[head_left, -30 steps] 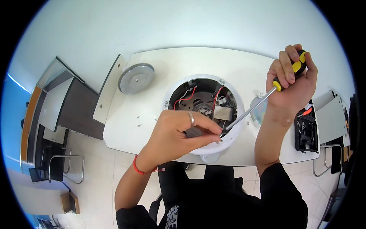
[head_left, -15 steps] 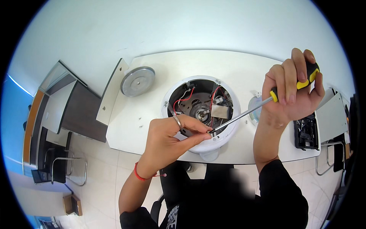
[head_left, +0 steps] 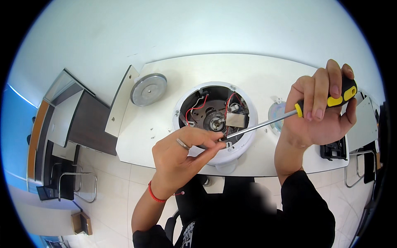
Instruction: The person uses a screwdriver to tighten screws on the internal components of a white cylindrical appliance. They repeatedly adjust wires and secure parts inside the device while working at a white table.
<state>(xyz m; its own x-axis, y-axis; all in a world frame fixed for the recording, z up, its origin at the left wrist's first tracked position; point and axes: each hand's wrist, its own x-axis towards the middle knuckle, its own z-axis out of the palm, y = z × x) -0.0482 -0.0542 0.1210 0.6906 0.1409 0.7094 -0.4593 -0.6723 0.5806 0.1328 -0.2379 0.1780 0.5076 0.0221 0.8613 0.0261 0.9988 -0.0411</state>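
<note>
A round white appliance housing (head_left: 179,99) stands open on the table, with red and white wires, a metal bowl-shaped bottom and a pale block inside. My right hand (head_left: 320,107), raised at the right, grips the yellow and black handle of a screwdriver (head_left: 264,123). Its steel shaft slants down left to the housing's near rim. There, my left hand (head_left: 178,151) is closed in a pinch beside the screwdriver's tip. Whatever sits between thumb and forefinger is too small and covered to make out.
On the white table (head_left: 240,68), a round metal plate (head_left: 149,89) lies at the left with several small screws (head_left: 152,130) nearer me. A translucent dish (head_left: 276,113) is right of the housing, partly behind my right arm. A black tool case (head_left: 334,149) lies at the right edge.
The screwdriver's handle and my right hand have shifted right and slightly down. The tip and my left hand's pinch have moved a little left and away from me.
</note>
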